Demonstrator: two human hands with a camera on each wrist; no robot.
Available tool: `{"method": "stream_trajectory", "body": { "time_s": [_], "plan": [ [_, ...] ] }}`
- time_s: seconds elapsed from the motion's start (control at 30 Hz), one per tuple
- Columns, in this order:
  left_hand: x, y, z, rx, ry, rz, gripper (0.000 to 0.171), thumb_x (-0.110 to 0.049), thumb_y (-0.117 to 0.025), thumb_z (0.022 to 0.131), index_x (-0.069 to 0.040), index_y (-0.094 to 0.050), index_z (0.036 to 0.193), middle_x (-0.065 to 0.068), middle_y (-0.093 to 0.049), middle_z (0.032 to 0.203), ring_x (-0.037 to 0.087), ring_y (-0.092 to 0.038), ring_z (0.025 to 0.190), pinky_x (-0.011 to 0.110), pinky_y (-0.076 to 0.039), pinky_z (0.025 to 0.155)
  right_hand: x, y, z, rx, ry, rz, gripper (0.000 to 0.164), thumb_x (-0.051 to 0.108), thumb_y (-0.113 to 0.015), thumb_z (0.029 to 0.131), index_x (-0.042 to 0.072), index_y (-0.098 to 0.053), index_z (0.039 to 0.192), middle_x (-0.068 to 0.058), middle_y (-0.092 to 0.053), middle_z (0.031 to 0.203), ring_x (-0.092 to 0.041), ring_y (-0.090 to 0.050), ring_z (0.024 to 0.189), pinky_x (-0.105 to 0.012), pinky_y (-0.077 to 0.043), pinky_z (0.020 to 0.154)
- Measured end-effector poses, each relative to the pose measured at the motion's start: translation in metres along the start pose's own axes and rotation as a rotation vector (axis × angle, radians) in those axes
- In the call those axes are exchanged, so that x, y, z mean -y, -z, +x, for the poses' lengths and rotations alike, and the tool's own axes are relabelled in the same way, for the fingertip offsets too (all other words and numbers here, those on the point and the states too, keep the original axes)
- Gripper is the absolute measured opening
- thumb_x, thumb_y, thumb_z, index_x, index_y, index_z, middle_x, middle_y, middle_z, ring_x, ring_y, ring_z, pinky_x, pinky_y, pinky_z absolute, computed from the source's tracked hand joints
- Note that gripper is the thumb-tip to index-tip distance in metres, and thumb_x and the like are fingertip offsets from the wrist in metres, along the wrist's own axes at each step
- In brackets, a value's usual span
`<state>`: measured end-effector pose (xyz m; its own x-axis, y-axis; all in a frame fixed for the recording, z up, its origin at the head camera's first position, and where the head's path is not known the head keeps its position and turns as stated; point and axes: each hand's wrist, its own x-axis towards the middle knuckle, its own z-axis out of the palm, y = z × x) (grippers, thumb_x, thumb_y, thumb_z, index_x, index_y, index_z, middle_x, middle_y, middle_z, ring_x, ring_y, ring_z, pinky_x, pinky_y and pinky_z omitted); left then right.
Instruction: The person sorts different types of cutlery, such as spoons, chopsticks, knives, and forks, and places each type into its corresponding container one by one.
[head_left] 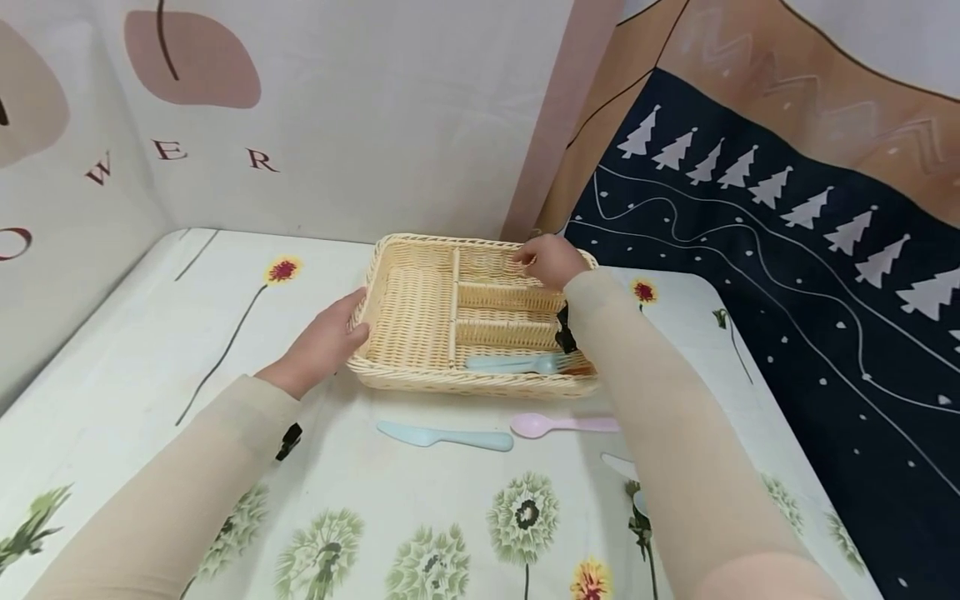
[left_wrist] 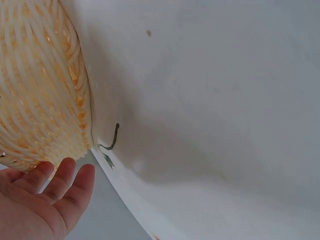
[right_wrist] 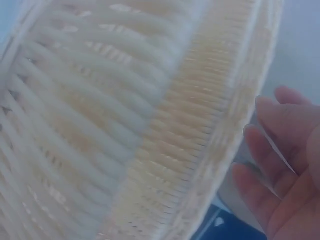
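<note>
A pale wicker basket (head_left: 414,312) with several compartments lies on the table. My left hand (head_left: 318,342) touches its left side from outside, the fingers (left_wrist: 62,182) fairly straight against the weave in the left wrist view. My right hand (head_left: 553,260) is at the far right corner, over the rim and back right compartment; in the right wrist view its loosely bent fingers (right_wrist: 257,192) are beside the rim with nothing between them. Light blue cutlery (head_left: 517,363), apparently including a fork, lies in the front right compartment, with something orange partly hidden by my right arm.
In front of the basket lie a light blue knife (head_left: 446,437) and a pink spoon (head_left: 536,426). A pale utensil (head_left: 617,464) is partly covered by my right sleeve. The flowered tablecloth (head_left: 420,500) runs back to a white curtain (head_left: 360,125).
</note>
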<state>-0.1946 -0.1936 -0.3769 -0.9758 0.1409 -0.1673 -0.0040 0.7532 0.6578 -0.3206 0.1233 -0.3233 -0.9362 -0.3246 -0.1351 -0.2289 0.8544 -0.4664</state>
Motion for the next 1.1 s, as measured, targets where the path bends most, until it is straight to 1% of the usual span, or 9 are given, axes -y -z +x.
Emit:
{"method": "stream_trajectory", "body": {
  "time_s": [0.13, 0.27, 0.47, 0.6, 0.77, 0.97, 1.1],
  "plan": [
    [0.0, 0.0, 0.0, 0.001, -0.003, -0.003, 0.065, -0.018, -0.037, 0.1, 0.0, -0.005, 0.154, 0.021, -0.012, 0.159, 0.038, -0.012, 0.146, 0.052, -0.016, 0.116, 0.008, 0.008, -0.011, -0.032, 0.022, 0.01, 0.031, 0.001, -0.06, 0.092, 0.007, -0.068, 0.122, -0.011, -0.063, 0.118, -0.025, -0.055, 0.104, -0.038, -0.049, 0.095],
    [0.0, 0.0, 0.0, 0.0, -0.003, -0.008, 0.065, -0.017, -0.037, 0.1, 0.0, -0.005, 0.154, 0.021, -0.012, 0.16, 0.038, -0.013, 0.146, 0.053, -0.017, 0.116, 0.011, 0.015, -0.021, -0.059, 0.024, 0.032, 0.031, 0.002, -0.06, 0.093, 0.008, -0.067, 0.122, -0.01, -0.062, 0.119, -0.025, -0.054, 0.104, -0.039, -0.049, 0.094],
    [0.001, 0.0, 0.001, 0.0, 0.003, -0.002, 0.065, -0.017, -0.036, 0.1, 0.0, -0.005, 0.154, 0.022, -0.012, 0.159, 0.039, -0.014, 0.145, 0.054, -0.018, 0.116, 0.014, 0.021, -0.036, -0.102, 0.079, 0.055, 0.029, 0.007, -0.061, 0.093, 0.009, -0.068, 0.121, -0.011, -0.062, 0.119, -0.024, -0.055, 0.103, -0.037, -0.05, 0.09],
    [0.002, -0.001, 0.002, 0.003, 0.0, -0.01, 0.065, -0.017, -0.037, 0.1, 0.0, -0.004, 0.154, 0.022, -0.012, 0.159, 0.038, -0.017, 0.145, 0.054, -0.019, 0.115, 0.016, 0.024, -0.049, -0.13, 0.114, 0.052, 0.028, 0.01, -0.061, 0.094, 0.01, -0.068, 0.121, -0.009, -0.062, 0.12, -0.022, -0.055, 0.104, -0.037, -0.05, 0.091],
    [0.003, -0.001, 0.002, 0.003, 0.003, -0.008, 0.065, -0.017, -0.037, 0.1, -0.001, -0.004, 0.154, 0.023, -0.012, 0.159, 0.038, -0.02, 0.144, 0.054, -0.02, 0.115, 0.018, 0.023, -0.063, -0.158, 0.159, 0.038, 0.029, 0.01, -0.062, 0.094, 0.011, -0.067, 0.123, -0.008, -0.062, 0.121, -0.021, -0.055, 0.105, -0.036, -0.049, 0.094],
    [0.003, -0.001, 0.003, 0.003, -0.002, -0.012, 0.066, -0.017, -0.037, 0.1, -0.001, -0.004, 0.154, 0.022, -0.011, 0.159, 0.038, -0.016, 0.145, 0.054, -0.018, 0.115, 0.014, 0.017, -0.08, -0.183, 0.172, 0.073, 0.032, 0.01, -0.064, 0.093, 0.011, -0.066, 0.125, -0.006, -0.062, 0.123, -0.02, -0.056, 0.107, -0.036, -0.05, 0.094],
    [0.002, -0.001, 0.002, 0.002, -0.008, -0.01, 0.066, -0.017, -0.037, 0.1, 0.0, -0.004, 0.154, 0.023, -0.012, 0.159, 0.038, -0.019, 0.144, 0.055, -0.019, 0.115, 0.011, 0.013, -0.093, -0.199, 0.186, 0.093, 0.033, 0.01, -0.065, 0.092, 0.01, -0.067, 0.124, -0.006, -0.063, 0.124, -0.021, -0.057, 0.108, -0.037, -0.051, 0.093]
  ]
}}
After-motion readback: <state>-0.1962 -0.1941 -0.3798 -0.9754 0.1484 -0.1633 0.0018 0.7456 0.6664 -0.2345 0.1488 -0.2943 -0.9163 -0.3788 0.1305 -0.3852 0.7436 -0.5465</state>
